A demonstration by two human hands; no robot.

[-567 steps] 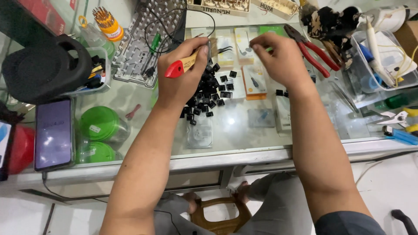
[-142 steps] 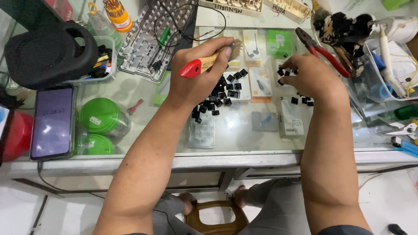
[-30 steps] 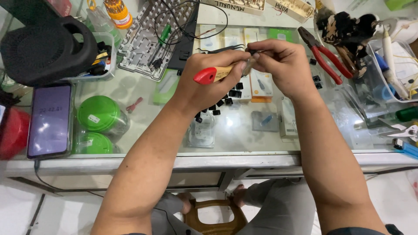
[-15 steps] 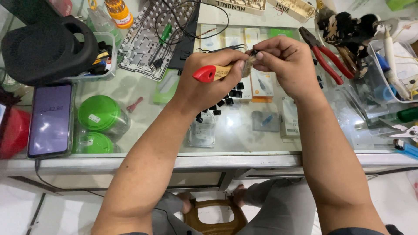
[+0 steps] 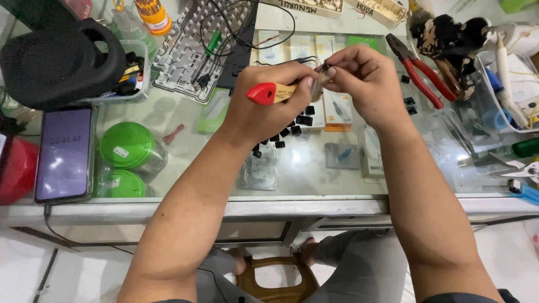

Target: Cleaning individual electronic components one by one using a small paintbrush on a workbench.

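At the far left of the frame a red round object (image 5: pixel 16 168) sits beside a purple-screened phone (image 5: pixel 63 154) lying flat on the glass counter (image 5: pixel 314 177), with a black round device with a handle (image 5: pixel 56 59) above it in the upper left. Right of the phone stand two green-lidded jars (image 5: pixel 128 154), the upper one bearing a small white label. Further up, an orange-capped bottle (image 5: pixel 152 14) stands next to a bare keyboard frame (image 5: pixel 193 50) crossed by black wires. Under the glass, near the middle, lie flat white and orange-edged packets (image 5: pixel 337 109) and a pale green one (image 5: pixel 213 109). The counter's front edge runs across the lower half of the frame, and the glass between jars and hands is mostly open. The left hand (image 5: pixel 269 104) is closed around a small tool with a red-tipped wooden handle (image 5: pixel 272 92), held above a heap of black keycaps (image 5: pixel 289 126). The right hand (image 5: pixel 365 84) meets the tool's tip, thumb and forefinger pinching a small dark piece (image 5: pixel 324 67) just beside the left thumb. To the right lie red-handled pliers (image 5: pixel 418 70), and a clear plastic bin (image 5: pixel 514 92) of tools fills the upper right corner.
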